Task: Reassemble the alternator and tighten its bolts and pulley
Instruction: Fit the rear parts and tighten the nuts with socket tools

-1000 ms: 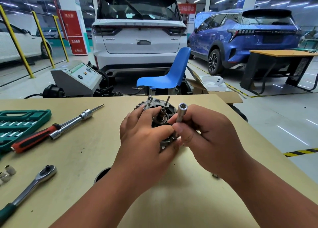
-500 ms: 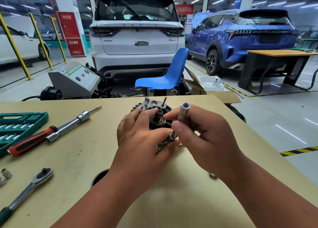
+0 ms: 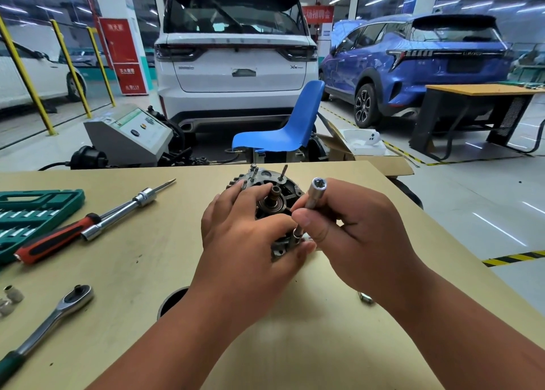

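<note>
Alternator (image 3: 272, 204) at tabletop (image 3: 147, 271) centre, shaft end up, pulley not fitted — bare shaft and bearing showing. Left hand (image 3: 250, 242) clamped over housing from 9 o'clock, fingers (image 3: 236, 196) curled on rim, thumb pressed at near edge by bolt ear. Right hand (image 3: 356, 233) at 3 o'clock, fingers pinched round long socket (image 3: 309, 210), tilted, open end up toward 12, lower end sitting on near bolt at 6 o'clock of housing. Looks like hand-spinning that through-bolt, no ratchet attached.

Progress, as a judgement: halves mated, approx mid-task. Other through-bolts (image 3: 253, 173) at 12 o'clock standing proud, so not run down yet. Still left: seat all bolts, torque w/ ratchet, fit pulley + nut, tighten.

Tools: ratchet (image 3: 53, 316) lying at 8 o'clock, untouched. Red-handled driver (image 3: 56, 240) and extension bar (image 3: 124, 210) crossed at 9–10 o'clock. Green socket case (image 3: 32, 210) at far 9, edge of view. Loose sockets (image 3: 11, 296) near 8 o'clock edge. Small nut (image 3: 365, 297) on tabletop at 4 o'clock, just beside right wrist; pulley nut or not, can't tell. Dark round thing (image 3: 172, 299) under left forearm at 7 o'clock, mostly hidden — poss. pulley, unclear.
</note>
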Available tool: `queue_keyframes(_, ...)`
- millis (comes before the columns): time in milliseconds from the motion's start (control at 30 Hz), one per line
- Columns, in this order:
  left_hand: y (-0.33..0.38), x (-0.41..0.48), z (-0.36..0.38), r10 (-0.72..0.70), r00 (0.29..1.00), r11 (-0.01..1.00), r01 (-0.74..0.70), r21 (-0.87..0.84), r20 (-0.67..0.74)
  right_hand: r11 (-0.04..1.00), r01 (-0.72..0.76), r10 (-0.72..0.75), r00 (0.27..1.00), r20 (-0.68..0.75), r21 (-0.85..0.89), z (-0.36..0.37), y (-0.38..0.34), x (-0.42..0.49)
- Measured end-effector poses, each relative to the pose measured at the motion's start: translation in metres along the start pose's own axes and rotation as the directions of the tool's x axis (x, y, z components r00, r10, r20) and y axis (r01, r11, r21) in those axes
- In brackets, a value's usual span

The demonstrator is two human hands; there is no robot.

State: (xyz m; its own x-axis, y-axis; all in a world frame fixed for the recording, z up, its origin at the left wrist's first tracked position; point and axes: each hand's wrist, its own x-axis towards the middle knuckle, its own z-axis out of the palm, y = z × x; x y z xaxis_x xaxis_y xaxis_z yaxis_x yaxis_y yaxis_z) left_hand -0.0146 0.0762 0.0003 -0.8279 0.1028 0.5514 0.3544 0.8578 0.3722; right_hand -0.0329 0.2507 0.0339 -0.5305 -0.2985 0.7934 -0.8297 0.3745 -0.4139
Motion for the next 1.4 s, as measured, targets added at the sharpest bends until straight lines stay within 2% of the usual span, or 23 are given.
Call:
queue_keyframes(167, 0.001, 0.001, 0.000, -0.004, 1.000, 1.000, 0.004, -0.004, -0.007, 1.000, 0.003, -0.003, 1.000, -0.001, 0.019, 0.001, 0.004, -0.002)
queue_keyframes(367, -0.001, 0.000, 0.000, 0.000, 1.000, 1.000, 0.000, -0.013, -0.012, 0.985, -0.053, 0.065, 0.995, -0.069, 0.167, 0.003, 0.008, -0.003)
queue_keyframes(433, -0.002, 0.000, -0.001, 0.004, 1.000, 1.000, -0.005, -0.025, -0.029, 0.953, -0.072, 0.119, 0.982, -0.145, 0.293, 0.000, 0.009, -0.002)
queue_keyframes(500, -0.003, 0.001, -0.002, 0.012, 0.999, 0.999, -0.013, -0.030, -0.050, 0.925, -0.067, 0.184, 0.940, -0.287, 0.375, -0.006, 0.011, 0.002)
queue_keyframes(567, -0.003, 0.002, -0.002, 0.009, 0.998, 0.999, -0.012, -0.034, -0.069, 0.923, -0.061, 0.226, 0.885, -0.407, 0.379, -0.011, 0.015, 0.007)
queue_keyframes(667, -0.004, 0.002, -0.001, 0.000, 0.993, 0.999, -0.004, -0.032, -0.121, 0.936, -0.108, 0.269, 0.834, -0.482, 0.336, -0.014, 0.023, 0.010)
queue_keyframes(833, -0.006, 0.000, 0.005, -0.023, 0.974, 0.997, 0.005, -0.078, -0.226, 0.942, -0.210, 0.316, 0.819, -0.479, 0.262, -0.012, 0.030, 0.007)
queue_keyframes(1033, -0.009, 0.001, 0.006, 0.001, 0.981, 0.999, -0.011, -0.053, -0.193, 0.948, -0.204, 0.298, 0.840, -0.453, 0.246, -0.011, 0.029, 0.006)
queue_keyframes(1200, -0.015, 0.002, 0.002, 0.009, 0.988, 0.994, -0.026, -0.109, -0.152, 0.947, -0.213, 0.301, 0.847, -0.437, 0.240, -0.011, 0.029, 0.006)
queue_keyframes(1400, -0.034, 0.010, -0.012, -0.036, 0.974, 0.983, -0.005, -0.181, -0.224, 0.937, -0.221, 0.324, 0.839, -0.438, 0.268, -0.012, 0.028, 0.005)
